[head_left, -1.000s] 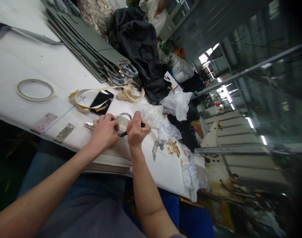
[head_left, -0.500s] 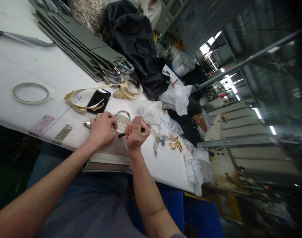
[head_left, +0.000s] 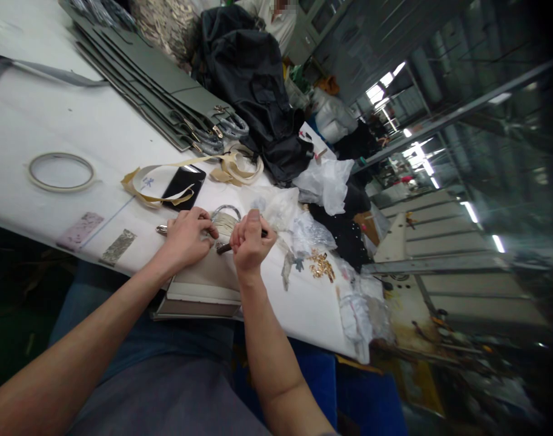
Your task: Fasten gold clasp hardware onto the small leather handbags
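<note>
- Your right hand (head_left: pixel 250 239) is fisted around one dark-handled tool (head_left: pixel 225 246), its tip pointing toward your left hand (head_left: pixel 185 237).
- Your left hand is curled down on the beige bag piece (head_left: pixel 206 280) at the table's near edge — fingers pinching its top beside one metal ring (head_left: pixel 226 210); a metal rod (head_left: pixel 162 229) pokes out past the knuckles.
- Both hands sit close together, almost touching.
- Further out: one black phone (head_left: pixel 184 184), one tape ring (head_left: pixel 62 172), two swatches (head_left: pixel 80 231), one heap of gold fittings (head_left: pixel 320 265).
- Since half a second ago, your grips match; the hands lie slightly lower in view — the camera has shifted.
</note>
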Available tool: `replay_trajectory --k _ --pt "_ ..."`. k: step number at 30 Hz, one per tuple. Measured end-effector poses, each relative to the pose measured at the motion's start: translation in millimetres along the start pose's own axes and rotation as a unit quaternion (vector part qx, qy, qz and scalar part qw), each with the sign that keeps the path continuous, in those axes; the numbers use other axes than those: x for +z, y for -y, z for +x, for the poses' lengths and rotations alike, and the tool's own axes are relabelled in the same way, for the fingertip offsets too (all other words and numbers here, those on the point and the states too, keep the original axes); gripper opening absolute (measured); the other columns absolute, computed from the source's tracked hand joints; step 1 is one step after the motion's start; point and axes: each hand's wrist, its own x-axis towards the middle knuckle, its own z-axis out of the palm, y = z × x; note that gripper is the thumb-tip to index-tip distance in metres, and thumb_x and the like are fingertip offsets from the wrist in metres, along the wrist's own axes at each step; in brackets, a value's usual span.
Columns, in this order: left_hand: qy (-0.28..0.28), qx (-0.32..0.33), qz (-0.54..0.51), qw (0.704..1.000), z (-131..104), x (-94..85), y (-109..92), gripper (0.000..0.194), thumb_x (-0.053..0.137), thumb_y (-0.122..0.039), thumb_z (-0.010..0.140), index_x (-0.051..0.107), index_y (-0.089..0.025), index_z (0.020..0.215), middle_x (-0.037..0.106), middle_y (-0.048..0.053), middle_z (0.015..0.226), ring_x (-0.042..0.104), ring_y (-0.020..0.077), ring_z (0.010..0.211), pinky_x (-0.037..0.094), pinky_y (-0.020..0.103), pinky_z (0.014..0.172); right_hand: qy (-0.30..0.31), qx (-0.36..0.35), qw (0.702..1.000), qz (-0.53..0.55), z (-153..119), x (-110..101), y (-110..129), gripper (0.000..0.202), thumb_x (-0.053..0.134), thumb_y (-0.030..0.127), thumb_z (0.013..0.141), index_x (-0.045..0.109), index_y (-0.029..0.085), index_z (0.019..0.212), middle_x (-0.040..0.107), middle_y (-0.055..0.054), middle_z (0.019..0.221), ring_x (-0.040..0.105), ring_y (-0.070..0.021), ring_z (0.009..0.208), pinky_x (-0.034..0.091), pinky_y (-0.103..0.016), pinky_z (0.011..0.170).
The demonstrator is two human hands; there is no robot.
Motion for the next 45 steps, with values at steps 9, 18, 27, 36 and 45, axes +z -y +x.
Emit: replay_trajectory --k 9,18,27,36,45 --pt "0.033 0.041 -0.04 0.998 -3.9 -11.7 9.3 0.072 0.071 -0.025 0.095 0.061 -0.028 0.165 0.062 0.011 0.163 0.056 0.0384 0.149 0.044 0.058 0.123 -0.039 0.009 0.995 0.086 -1.2 -6.9 3.2 0.07 0.071 0.066 0.11 0.038 0.026 0.063 0.028 0.009 0.053 0.029 -0.0087 0.036 0.022 -0.026 0.032" --pt "0.047 0.01 0.051 0.997 2.8 -27.3 -22.8 0.037 0.079 -0.03 0.092 0.071 -0.018 0.126 0.074 0.018 0.132 0.067 0.0433 0.129 0.049 0.055 0.111 -0.088 -0.011 0.993 0.076 -23.7 -30.6 14.3 0.068 0.072 0.058 0.112 0.042 0.024 0.061 0.032 0.008 0.052 0.03 -0.0089 0.038 0.023 -0.027 0.036" --pt "0.282 -0.114 -0.285 0.909 17.6 -70.5 -22.4 0.061 0.098 -0.068 0.079 0.082 -0.016 0.108 0.081 0.013 0.111 0.073 0.0348 0.106 0.055 0.038 0.085 -0.082 0.013 0.984 0.159 -23.8 -45.2 22.5 0.071 0.072 0.061 0.111 0.037 0.024 0.061 0.03 0.009 0.052 0.026 -0.0073 0.036 0.021 -0.024 0.033" --pt "0.363 -0.101 -0.287 0.881 3.1 -78.7 -28.3 0.081 0.102 -0.06 0.083 0.069 -0.027 0.149 0.083 0.009 0.122 0.077 0.0346 0.113 0.059 0.034 0.085 -0.076 0.03 0.976 0.204 -24.2 -51.7 24.5 0.072 0.076 0.063 0.109 0.038 0.024 0.06 0.03 0.01 0.051 0.024 -0.0069 0.035 0.018 -0.024 0.032" --pt "0.326 -0.162 -0.242 0.899 1.5 -61.5 -22.4 0.058 0.103 -0.064 0.07 0.085 -0.019 0.101 0.081 0.012 0.098 0.074 0.0341 0.091 0.055 0.035 0.07 -0.045 0.028 0.983 0.176 -28.8 -51.5 22.4 0.07 0.075 0.062 0.11 0.039 0.025 0.062 0.031 0.009 0.051 0.026 -0.0076 0.035 0.018 -0.026 0.034"
